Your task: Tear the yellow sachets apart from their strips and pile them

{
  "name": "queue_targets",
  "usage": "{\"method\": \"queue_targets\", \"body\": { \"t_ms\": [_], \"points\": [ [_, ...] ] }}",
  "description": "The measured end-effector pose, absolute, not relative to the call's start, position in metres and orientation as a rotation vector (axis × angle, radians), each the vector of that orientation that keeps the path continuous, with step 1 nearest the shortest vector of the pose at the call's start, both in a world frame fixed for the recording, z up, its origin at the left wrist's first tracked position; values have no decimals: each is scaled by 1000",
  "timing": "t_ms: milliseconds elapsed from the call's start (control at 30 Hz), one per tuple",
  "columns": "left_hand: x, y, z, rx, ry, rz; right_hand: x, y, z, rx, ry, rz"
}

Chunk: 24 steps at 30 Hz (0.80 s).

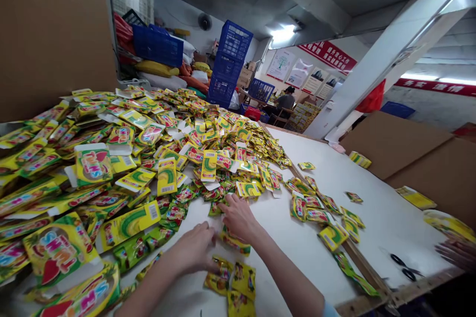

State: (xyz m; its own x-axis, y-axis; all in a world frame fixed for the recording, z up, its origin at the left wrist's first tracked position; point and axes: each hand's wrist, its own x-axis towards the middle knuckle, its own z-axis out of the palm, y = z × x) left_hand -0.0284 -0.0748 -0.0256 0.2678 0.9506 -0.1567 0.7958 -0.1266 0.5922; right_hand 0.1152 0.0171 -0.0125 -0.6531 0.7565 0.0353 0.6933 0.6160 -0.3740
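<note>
My left hand [197, 247] hovers low over the white table with its fingers apart. Its thumb reaches just above a small yellow sachet [219, 275], one of several lying flat together near me. My right hand [240, 215] stretches to the near edge of the heap, fingers spread, their tips at a green sachet [214, 208]; no firm grasp shows. Under the right palm lies another yellow-green sachet [235, 243], partly covered. Left of my hands rises a large pile of yellow printed cartons [128, 220], some with flaps up, mixed with green sachets [174, 213].
A wooden strip [357, 252] divides the white table [327, 158]; loose sachets [310, 210] lie along it. Black scissors [405, 267] rest at right, near another person's hand [457, 252]. Cardboard [409, 148] stands beyond. Blue crates [228, 59] and a seated person [286, 101] are behind.
</note>
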Motion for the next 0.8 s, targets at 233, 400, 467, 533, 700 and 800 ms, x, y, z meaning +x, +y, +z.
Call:
{"method": "queue_targets", "body": {
  "t_ms": [233, 400, 467, 533, 700, 800],
  "points": [
    [-20, -72, -25, 1726, 1229, 512, 158, 12, -15, -1108, -2333, 809],
    [-32, -56, -21, 1320, 981, 709, 185, -21, 3, -961, -2018, 1420],
    [-33, -57, -20, 1267, 876, 718, 184, -32, 12, -919, -1947, 1611],
    [-32, -60, -19, 1294, 789, 681, 181, -40, 19, -946, -2027, 1568],
    [-29, -63, -12, 1364, 791, 722, 175, -46, 19, -1060, -2133, 1254],
    [-21, -62, -12, 1295, 803, 840, 172, -48, 10, -1103, -1996, 1145]
  ]
}}
